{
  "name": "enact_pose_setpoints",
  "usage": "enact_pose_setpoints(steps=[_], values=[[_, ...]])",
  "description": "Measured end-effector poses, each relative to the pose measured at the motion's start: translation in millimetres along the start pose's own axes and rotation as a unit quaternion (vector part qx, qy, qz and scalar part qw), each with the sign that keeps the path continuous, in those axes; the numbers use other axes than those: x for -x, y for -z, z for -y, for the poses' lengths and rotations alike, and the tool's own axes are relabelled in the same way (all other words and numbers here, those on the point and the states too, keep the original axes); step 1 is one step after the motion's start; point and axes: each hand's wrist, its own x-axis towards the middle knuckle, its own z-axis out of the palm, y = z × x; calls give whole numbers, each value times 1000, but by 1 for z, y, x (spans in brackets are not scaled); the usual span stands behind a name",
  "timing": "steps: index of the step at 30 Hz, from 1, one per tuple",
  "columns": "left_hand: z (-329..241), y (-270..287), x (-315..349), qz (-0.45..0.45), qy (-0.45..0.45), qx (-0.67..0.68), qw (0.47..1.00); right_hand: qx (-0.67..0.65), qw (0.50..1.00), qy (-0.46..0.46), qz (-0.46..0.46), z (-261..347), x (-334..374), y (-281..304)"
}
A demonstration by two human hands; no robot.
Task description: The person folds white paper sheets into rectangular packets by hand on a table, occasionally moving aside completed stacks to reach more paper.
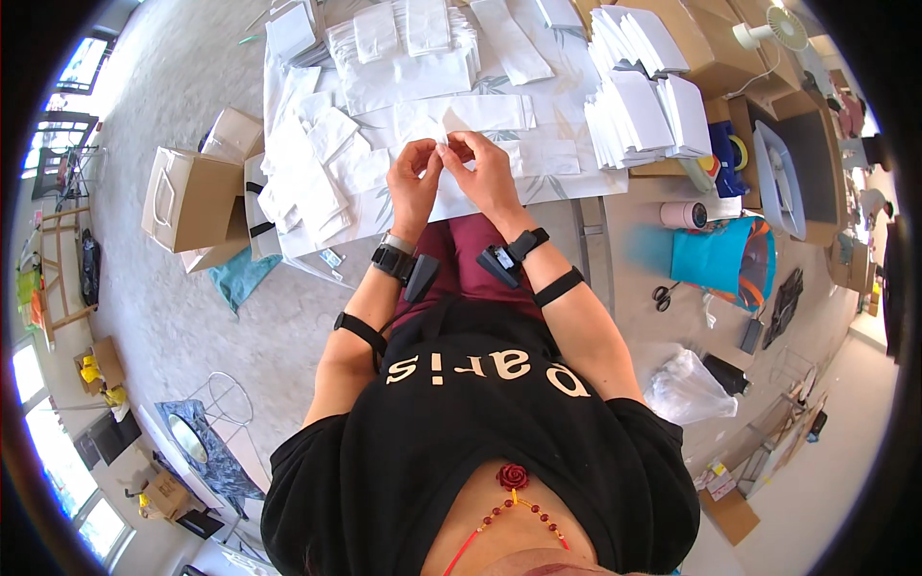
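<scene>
Over the near part of a table, my left hand (413,184) and my right hand (486,177) meet with their fingers pinched together. Between the fingertips a small white paper piece (453,122) stands up; its lower part is hidden by the fingers. Just beyond the hands lies a long flat white paper strip (499,112), with a shorter white piece (549,156) to the right of my right hand. Loose white papers (303,182) overlap in a pile left of my left hand. Farther back is a layered stack of white paper pieces (403,77).
Stacks of folded white paper (629,115) stand at the table's right. Right of the table are cardboard boxes (711,43), a small fan (773,34), a pink cylinder (683,215), a blue bag (715,264) and scissors (662,297) on the floor. More cardboard boxes (178,202) stand left.
</scene>
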Motion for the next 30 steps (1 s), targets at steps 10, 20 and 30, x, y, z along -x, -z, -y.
enact_pose_setpoints(steps=[10,20,30], values=[[39,9,-18,-107,41,-40,993,-129,980,-130,-77,-32,4,-5],[70,33,-45,-137,147,203,958,-199,941,-224,-155,-66,28,29],[47,64,-54,-114,172,409,889,-200,949,-213,-118,-54,22,30]])
